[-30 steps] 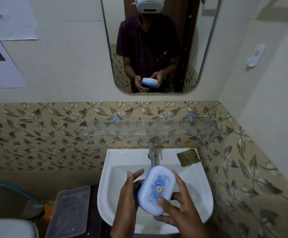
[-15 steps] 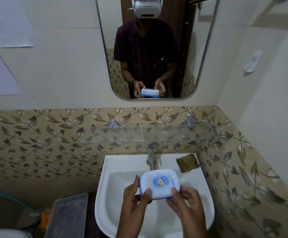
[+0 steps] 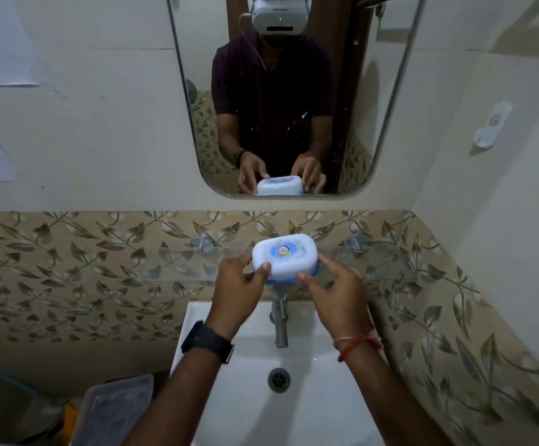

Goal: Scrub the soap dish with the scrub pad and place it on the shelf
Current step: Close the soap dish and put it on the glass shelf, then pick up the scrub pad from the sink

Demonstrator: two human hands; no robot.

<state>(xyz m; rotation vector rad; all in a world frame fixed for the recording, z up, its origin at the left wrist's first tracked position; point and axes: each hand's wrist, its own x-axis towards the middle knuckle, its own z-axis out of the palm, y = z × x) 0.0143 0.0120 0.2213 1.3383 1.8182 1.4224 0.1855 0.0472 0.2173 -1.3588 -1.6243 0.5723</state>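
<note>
The soap dish (image 3: 283, 256) is a white oval box with a blue base and a round label on its lid. It is level with the glass shelf (image 3: 178, 263) on the wall, over its middle; whether it rests on the glass I cannot tell. My left hand (image 3: 241, 291) grips its left end and my right hand (image 3: 335, 296) touches its right end with the fingertips. The scrub pad is hidden behind my right forearm or out of sight.
Below the shelf is the white basin (image 3: 313, 410) with a steel tap (image 3: 280, 320) and drain (image 3: 278, 378). A mirror (image 3: 197, 91) hangs above. A clear plastic box (image 3: 113, 410) stands left of the basin. A white wall hook (image 3: 492, 123) is on the right wall.
Both hands have lifted the soap dish from over the basin up and away to the glass shelf. The dish was turned from tilted to flat, lid up.
</note>
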